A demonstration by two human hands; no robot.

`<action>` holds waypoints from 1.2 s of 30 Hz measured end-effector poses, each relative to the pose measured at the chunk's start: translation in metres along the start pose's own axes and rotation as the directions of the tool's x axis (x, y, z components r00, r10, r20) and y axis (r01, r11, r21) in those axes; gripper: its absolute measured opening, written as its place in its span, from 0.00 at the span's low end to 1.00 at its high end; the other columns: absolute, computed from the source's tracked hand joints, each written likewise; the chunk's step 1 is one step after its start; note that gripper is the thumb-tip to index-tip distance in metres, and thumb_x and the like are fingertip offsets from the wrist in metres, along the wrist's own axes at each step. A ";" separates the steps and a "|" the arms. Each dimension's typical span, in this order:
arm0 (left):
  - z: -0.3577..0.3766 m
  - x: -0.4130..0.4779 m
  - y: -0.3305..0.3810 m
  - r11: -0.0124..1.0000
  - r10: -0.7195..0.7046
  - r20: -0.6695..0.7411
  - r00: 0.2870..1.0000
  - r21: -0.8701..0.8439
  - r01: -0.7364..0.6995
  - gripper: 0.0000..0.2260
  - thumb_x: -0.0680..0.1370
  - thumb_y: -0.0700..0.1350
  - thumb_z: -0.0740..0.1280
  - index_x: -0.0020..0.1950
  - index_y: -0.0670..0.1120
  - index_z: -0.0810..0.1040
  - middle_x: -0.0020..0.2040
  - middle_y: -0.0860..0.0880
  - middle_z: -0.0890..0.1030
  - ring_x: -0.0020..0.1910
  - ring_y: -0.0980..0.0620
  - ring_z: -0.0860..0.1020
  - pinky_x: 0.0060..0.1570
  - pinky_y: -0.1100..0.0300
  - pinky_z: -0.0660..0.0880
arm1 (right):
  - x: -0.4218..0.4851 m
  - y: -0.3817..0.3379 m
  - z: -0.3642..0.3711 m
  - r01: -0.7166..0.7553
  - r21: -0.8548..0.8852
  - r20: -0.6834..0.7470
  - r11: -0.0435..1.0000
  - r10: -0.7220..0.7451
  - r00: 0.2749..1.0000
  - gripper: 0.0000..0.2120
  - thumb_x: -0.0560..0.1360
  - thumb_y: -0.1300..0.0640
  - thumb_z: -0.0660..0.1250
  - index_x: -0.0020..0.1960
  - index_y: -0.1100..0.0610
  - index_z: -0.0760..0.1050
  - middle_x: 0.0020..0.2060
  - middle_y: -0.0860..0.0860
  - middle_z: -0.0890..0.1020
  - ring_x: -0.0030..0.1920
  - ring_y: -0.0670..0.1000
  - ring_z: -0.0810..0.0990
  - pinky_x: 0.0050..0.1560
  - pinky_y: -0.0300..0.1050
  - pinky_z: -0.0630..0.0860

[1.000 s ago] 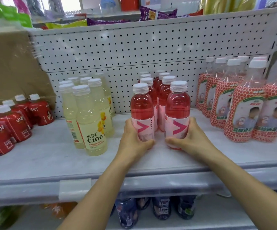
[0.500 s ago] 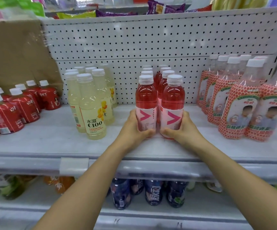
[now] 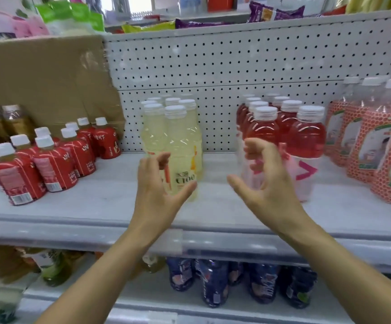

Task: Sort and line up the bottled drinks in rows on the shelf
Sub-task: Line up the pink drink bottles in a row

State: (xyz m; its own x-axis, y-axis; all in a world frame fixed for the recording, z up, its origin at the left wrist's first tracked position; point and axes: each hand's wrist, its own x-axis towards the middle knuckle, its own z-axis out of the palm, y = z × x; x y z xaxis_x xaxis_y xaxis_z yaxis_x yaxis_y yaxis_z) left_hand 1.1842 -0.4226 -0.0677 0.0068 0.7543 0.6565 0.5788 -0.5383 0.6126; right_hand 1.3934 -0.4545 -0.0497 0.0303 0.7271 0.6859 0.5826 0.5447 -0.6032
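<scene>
**Spotter:** Neither of your hands grips anything. Your left hand (image 3: 157,192) is spread wide, thumb low and fingers high, right in front of the front yellow bottle (image 3: 180,143). I can't tell whether it touches. Your right hand (image 3: 269,183) hangs loosely cupped and empty in front of the pink bottles (image 3: 306,141).

**Second:** Agreed, nothing held. The yellow bottles (image 3: 152,136) stand in two files mid-shelf, running back to the pegboard (image 3: 213,66). The pink ones form two files to their right, with a bare strip of shelf (image 3: 215,195) between the groups.

**Spotter:** Here's the risk as I judge it. Those yellow bottles are tall, narrow and packed close. Catch the front one high with your fingers and it tips back, and the file behind it goes like dominoes.

**Second:** And mind the lip. That front bottle sits near the shelf's front edge (image 3: 72,228). Drag it too far toward you and it could drop toward the dark bottles (image 3: 213,284) below.

**Spotter:** Your right hand worries me too. Sweep it sideways without looking and your knuckles clip the front pink bottle (image 3: 267,129), skewing a tidy file.

**Second:** The view is smeared by motion, so I can't read how square the yellow files are. Grip low, around the label, and slide rather than lift.
</scene>
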 end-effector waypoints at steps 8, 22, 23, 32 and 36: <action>-0.041 0.089 -0.079 0.929 -0.220 0.350 0.911 -0.208 0.305 0.67 0.52 0.65 0.80 0.81 0.55 0.41 0.81 0.52 0.52 0.78 0.55 0.55 0.76 0.51 0.56 | 0.071 0.012 0.088 -0.463 0.158 0.394 0.872 0.374 0.840 0.71 0.49 0.34 0.82 0.80 0.42 0.43 0.79 0.45 0.55 0.75 0.46 0.60 0.72 0.51 0.62; -0.029 0.130 -0.129 0.796 0.019 0.591 0.806 -0.497 0.345 0.65 0.50 0.54 0.85 0.78 0.60 0.50 0.71 0.54 0.72 0.64 0.60 0.77 0.62 0.53 0.77 | 0.081 -0.003 0.116 -0.413 0.274 0.617 0.869 0.171 0.768 0.39 0.69 0.67 0.73 0.75 0.56 0.60 0.65 0.51 0.79 0.65 0.51 0.78 0.59 0.44 0.77; -0.034 0.128 -0.129 0.791 0.026 0.590 0.807 -0.506 0.344 0.65 0.48 0.55 0.85 0.77 0.59 0.51 0.69 0.56 0.73 0.62 0.62 0.77 0.59 0.58 0.78 | 0.081 -0.006 0.120 -0.412 0.281 0.628 0.866 0.158 0.762 0.39 0.69 0.68 0.73 0.75 0.57 0.61 0.65 0.53 0.78 0.66 0.53 0.77 0.60 0.45 0.77; -0.101 0.114 -0.166 0.834 -0.117 0.468 0.876 -0.432 0.342 0.63 0.47 0.64 0.84 0.75 0.66 0.52 0.72 0.53 0.70 0.68 0.54 0.74 0.65 0.46 0.74 | 0.097 -0.019 0.196 -0.392 0.280 0.594 0.876 0.162 0.788 0.51 0.63 0.56 0.82 0.77 0.49 0.57 0.66 0.47 0.78 0.66 0.48 0.77 0.68 0.58 0.72; -0.120 0.114 -0.183 0.852 -0.215 0.345 0.913 -0.391 0.349 0.60 0.48 0.63 0.85 0.74 0.66 0.57 0.71 0.50 0.72 0.68 0.49 0.74 0.67 0.41 0.72 | 0.108 -0.031 0.232 -0.400 0.261 0.538 0.879 0.212 0.816 0.59 0.57 0.48 0.84 0.77 0.42 0.51 0.65 0.40 0.75 0.66 0.43 0.75 0.68 0.54 0.72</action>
State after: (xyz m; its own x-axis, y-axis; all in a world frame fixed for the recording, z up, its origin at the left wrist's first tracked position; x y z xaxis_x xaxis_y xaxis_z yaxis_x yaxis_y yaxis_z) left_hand 0.9814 -0.2827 -0.0519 0.1630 0.9347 0.3157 0.1761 -0.3424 0.9229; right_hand 1.1899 -0.2963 -0.0512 -0.2887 0.9333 0.2133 0.2879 0.2972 -0.9104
